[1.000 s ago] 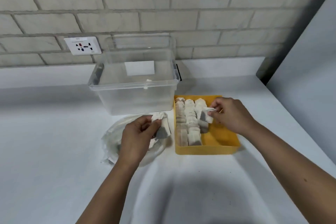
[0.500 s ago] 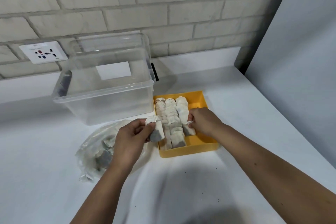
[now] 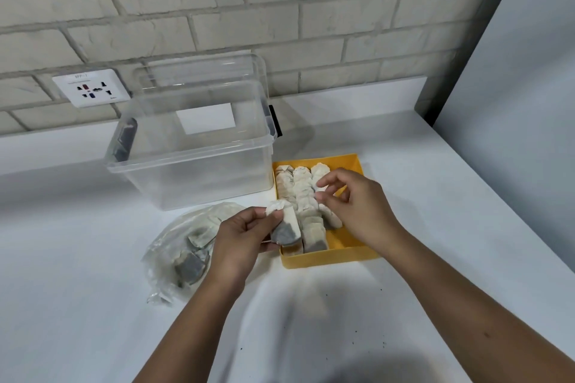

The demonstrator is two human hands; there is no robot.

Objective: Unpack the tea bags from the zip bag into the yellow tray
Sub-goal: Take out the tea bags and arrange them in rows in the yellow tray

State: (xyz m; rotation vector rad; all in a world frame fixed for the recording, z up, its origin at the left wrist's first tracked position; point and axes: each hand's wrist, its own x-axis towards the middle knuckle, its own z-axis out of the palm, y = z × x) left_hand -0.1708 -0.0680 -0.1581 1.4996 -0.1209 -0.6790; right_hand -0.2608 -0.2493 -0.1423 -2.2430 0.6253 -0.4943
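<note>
The yellow tray (image 3: 329, 258) lies on the white counter, with three rows of tea bags (image 3: 303, 193) filling its left part. My left hand (image 3: 239, 242) pinches one tea bag (image 3: 287, 225) at the tray's near-left corner, just over the rim. My right hand (image 3: 361, 208) hovers over the tray with loosely bent fingers near the third row and holds nothing that I can see. To the left of the tray lies the clear zip bag (image 3: 174, 242), crumpled, with several tea bags still inside and partly hidden by my left wrist.
A clear plastic storage box (image 3: 193, 171) stands open behind the zip bag, touching the tray's far-left corner. A wall socket (image 3: 90, 87) is on the brick wall. A grey panel (image 3: 513, 102) bounds the counter on the right. Dark specks dot the near counter.
My right hand has lifted off the third row of tea bags and its fingers have spread. My left hand still holds its tea bag beside the tray.
</note>
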